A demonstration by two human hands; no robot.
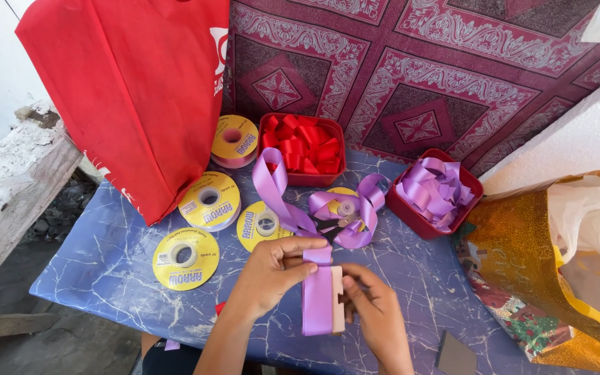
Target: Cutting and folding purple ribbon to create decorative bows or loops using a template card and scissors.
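Low in the frame's centre, the left hand (pixel 272 271) presses its fingers over the top of a smooth lilac ribbon (pixel 317 298) wrapped around a flat pale card (pixel 339 300), while the right hand (pixel 376 305) pinches the card's edge. Both hover above the blue marbled desk (pixel 105 264). Beyond lie glossy yellow ribbon spools (pixel 185 258), then red plastic tubs of red ribbon loops (pixel 303 146) and purple ribbon loops (pixel 435 189). A red fabric bag (pixel 133 90) hangs upper left.
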